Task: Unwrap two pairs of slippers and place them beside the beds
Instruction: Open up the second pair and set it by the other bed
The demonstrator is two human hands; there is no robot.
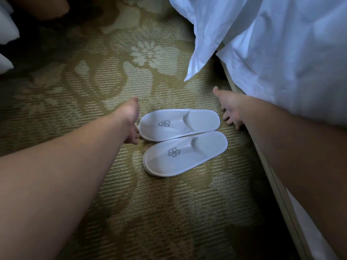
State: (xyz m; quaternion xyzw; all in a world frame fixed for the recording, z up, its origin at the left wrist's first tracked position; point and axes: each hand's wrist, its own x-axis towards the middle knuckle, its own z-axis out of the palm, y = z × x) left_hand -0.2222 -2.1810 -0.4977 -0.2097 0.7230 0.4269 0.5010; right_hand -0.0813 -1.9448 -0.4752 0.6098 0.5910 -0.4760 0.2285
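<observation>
Two white slippers (185, 153) lie flat on the carpet (90, 94), side by side and touching along their long edges, toes to the left and heels to the right. Both are out of any wrapper, and each upper bears a grey pinwheel logo. The pair sits towards the carpet's right edge, just beside the bed (262, 147), whose pale base runs diagonally down that edge. The near slipper (187, 160) is set slightly further right than the far slipper (180, 126).

The left hand (129, 119) reaches in from the lower left, thumb raised and fingers loosely bent downward. Its fingertips (135, 138) meet the toe rim of the far slipper; they do not close around it, so the hand is relaxed and holds nothing.

The right hand (231, 109) reaches in along the bed base, thumb up and fingers spread. It is empty, near the heel of the far slipper but apart from it.

A white duvet (281, 53) hangs over the bed, one corner pointing down at the carpet above the right hand. More white cloth (7, 25) shows at the carpet's upper left edge; what it belongs to cannot be told. The carpet carries a pale floral pattern on an olive ground.
</observation>
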